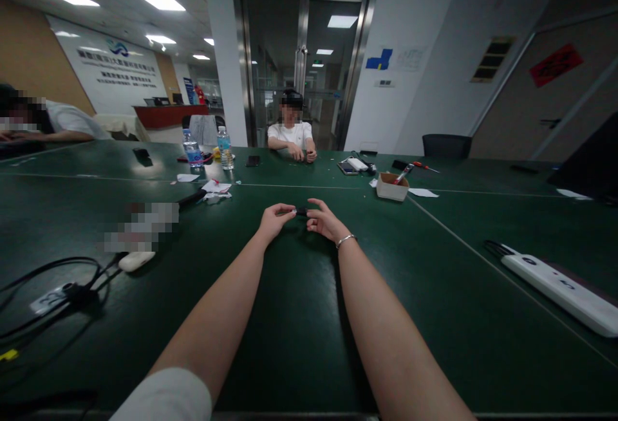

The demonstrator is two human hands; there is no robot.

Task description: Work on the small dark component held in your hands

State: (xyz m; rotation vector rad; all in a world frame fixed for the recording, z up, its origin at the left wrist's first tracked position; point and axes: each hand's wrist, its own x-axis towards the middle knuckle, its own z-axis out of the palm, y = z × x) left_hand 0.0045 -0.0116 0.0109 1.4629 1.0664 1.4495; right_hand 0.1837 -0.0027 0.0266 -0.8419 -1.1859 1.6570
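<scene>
Both my arms reach forward over a dark green table (pixel 299 318). My left hand (pixel 275 218) and my right hand (pixel 324 220) meet at the middle and pinch a small black object (pixel 301 212) between their fingertips, just above the tabletop. What the object is stays too small to tell. A thin bracelet (pixel 346 239) sits on my right wrist.
A white power strip (pixel 560 287) lies at the right, black cables (pixel 58 286) at the left. A small cardboard box (pixel 392 187) with a screwdriver, two water bottles (pixel 208 148), phones and paper scraps lie further back. One person (pixel 292 132) sits opposite, another (pixel 43 121) at far left.
</scene>
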